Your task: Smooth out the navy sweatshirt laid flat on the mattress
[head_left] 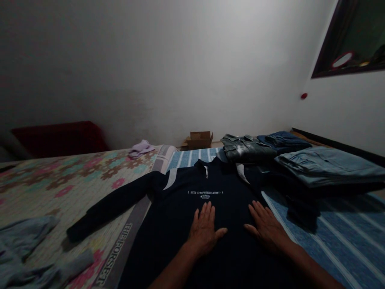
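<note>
**Navy shirt (231, 212): flat layout, 2 hands in contact**

The shirt lies front side up across the blue striped sheet (345, 241) and the floral sheet (120, 168), collar toward the wall (180, 80). The left hand (203, 230) and right hand (267, 224) rest palm down on its front, nearer the hem than the printed lettering (205, 192). Grip: both released, fingers extended, nothing grasped. 1 sleeve (117, 204) extends onto the floral sheet. Folded light-blue clothing (331, 160) lies beside the other sleeve (302, 208).
</note>
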The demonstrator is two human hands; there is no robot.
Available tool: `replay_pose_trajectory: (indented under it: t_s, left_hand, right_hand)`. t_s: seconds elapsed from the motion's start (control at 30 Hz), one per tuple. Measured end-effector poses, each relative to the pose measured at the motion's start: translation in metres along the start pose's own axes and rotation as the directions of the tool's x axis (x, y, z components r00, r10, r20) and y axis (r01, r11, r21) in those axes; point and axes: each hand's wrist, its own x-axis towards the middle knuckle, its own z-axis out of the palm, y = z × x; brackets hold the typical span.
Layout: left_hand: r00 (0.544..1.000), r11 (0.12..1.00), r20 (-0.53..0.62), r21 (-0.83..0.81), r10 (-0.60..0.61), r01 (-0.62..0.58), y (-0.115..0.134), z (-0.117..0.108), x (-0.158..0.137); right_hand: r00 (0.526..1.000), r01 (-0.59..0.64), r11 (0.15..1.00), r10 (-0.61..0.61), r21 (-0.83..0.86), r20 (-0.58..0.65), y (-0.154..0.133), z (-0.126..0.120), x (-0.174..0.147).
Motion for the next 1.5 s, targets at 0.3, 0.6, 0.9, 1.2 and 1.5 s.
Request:
replay_pose_trajectory:
  t_s: [0.3, 0.6, 0.9, 1.2, 1.5]
  left_hand:
    - [1.0, 0.999, -0.007, -0.035, 0.011, -0.011, -0.005, 0.001, -0.006]
    - [0.996, 0.996, -0.035, -0.013, -0.085, 0.084, -0.026, -0.002, -0.019]
    - [0.992, 0.994, -0.059, -0.011, -0.107, 0.106, -0.037, 0.008, -0.022]
    - [0.992, 0.995, -0.083, -0.022, -0.099, 0.098, -0.038, 0.009, -0.023]
    - [0.989, 0.996, -0.12, -0.016, -0.087, 0.086, -0.042, 0.016, -0.02]
  right_hand:
    - [0.999, -0.011, 1.0, 0.011, -0.006, -0.032, 0.018, 0.006, -0.003]
    - [0.998, -0.018, 1.0, 0.018, 0.006, -0.053, 0.019, 0.008, -0.005]
    - [0.996, -0.016, 1.0, 0.015, -0.005, -0.092, 0.022, 0.013, -0.006]
    - [0.996, -0.014, 1.0, 0.014, 0.005, -0.094, 0.023, 0.013, -0.006]
    - [0.995, -0.017, 1.0, 0.019, 0.023, -0.097, 0.024, 0.012, -0.006]
